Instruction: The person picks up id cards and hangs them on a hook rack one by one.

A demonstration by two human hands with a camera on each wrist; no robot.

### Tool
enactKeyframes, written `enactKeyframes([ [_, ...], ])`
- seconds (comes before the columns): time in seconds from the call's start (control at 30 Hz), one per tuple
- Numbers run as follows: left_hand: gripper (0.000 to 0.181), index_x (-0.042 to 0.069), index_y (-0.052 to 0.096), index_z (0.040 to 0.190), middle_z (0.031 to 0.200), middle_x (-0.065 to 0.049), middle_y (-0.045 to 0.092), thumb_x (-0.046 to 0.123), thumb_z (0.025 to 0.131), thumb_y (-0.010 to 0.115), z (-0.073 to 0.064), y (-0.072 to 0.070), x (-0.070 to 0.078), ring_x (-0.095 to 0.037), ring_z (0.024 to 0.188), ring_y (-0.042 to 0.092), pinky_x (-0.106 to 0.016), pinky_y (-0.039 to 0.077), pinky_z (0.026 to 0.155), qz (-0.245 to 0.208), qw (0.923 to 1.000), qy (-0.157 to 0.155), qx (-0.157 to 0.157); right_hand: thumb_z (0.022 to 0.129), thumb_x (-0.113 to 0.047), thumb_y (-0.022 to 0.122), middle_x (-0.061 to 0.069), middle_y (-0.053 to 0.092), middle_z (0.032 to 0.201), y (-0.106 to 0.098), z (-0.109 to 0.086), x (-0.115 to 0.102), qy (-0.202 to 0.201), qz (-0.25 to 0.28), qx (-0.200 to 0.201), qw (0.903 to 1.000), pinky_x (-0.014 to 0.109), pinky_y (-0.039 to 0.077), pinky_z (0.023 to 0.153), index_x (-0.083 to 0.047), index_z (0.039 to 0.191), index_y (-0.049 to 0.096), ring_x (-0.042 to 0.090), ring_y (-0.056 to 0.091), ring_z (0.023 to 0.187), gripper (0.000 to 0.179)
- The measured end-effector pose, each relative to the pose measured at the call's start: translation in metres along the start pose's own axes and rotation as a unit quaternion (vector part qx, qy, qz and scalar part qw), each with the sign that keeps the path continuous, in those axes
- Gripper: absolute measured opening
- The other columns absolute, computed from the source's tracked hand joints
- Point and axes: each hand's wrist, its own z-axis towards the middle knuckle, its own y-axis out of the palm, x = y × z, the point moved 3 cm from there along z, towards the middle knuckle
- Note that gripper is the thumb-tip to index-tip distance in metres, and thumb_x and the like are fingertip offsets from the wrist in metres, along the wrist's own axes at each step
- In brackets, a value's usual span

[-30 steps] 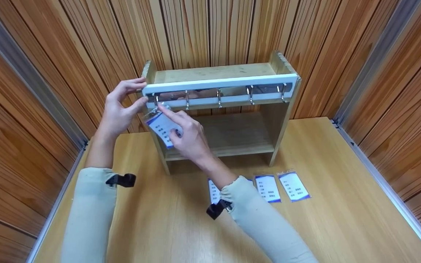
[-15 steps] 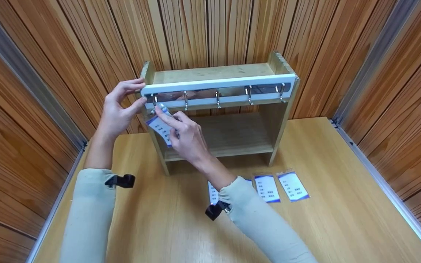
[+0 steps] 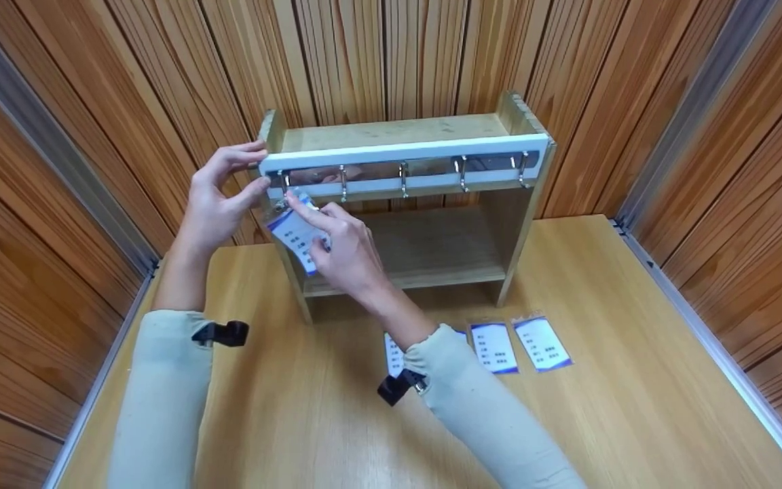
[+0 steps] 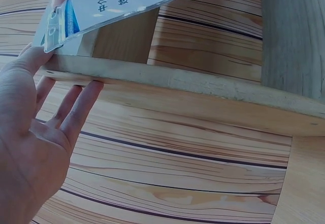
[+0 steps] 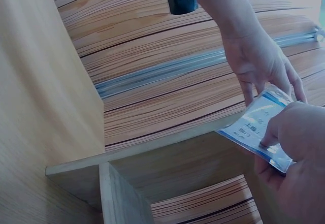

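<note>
My right hand point(image 3: 350, 251) pinches a clear-sleeved badge card point(image 3: 289, 234) with blue edges and printed text. Its index finger points up at the card's clip end, just under the leftmost metal hook point(image 3: 284, 182). Whether the clip is on that hook is hidden by the finger. In the left wrist view the card's plastic top point(image 4: 55, 31) lies close to my left thumb. My left hand point(image 3: 218, 190) grips the left end of the white hook rail point(image 3: 398, 146), thumb in front and fingers against the side panel of the wooden shelf point(image 4: 203, 88).
Several similar badge cards point(image 3: 544, 345) lie on the wooden table point(image 3: 309, 421) in front of the shelf, partly covered by the right forearm. More hooks point(image 3: 403, 180) run along the rail to the right. Wood-patterned walls point(image 3: 418, 61) enclose the table.
The right hand has shifted slightly left, its index fingertip now nearer the leftmost hook, with the badge card still held. The left hand keeps its place on the rail.
</note>
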Motion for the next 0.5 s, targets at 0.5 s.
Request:
enactKeyframes([
  [0.5, 0.038, -0.002, 0.066, 0.145, 0.164, -0.011, 0.063, 0.001, 0.108, 0.071, 0.0008, -0.0003, 0.0004, -0.009, 0.141, 0.06, -0.054, 0.034, 0.138, 0.003, 1.0, 0.006, 0.001, 0.107, 0.004, 0.066, 0.02, 0.072, 0.119, -0.0024, -0.003, 0.0045, -0.028, 0.062, -0.004, 0.9977, 0.013, 0.048, 0.076, -0.014, 0.159, 0.062, 0.023, 0.065, 0.097, 0.055],
])
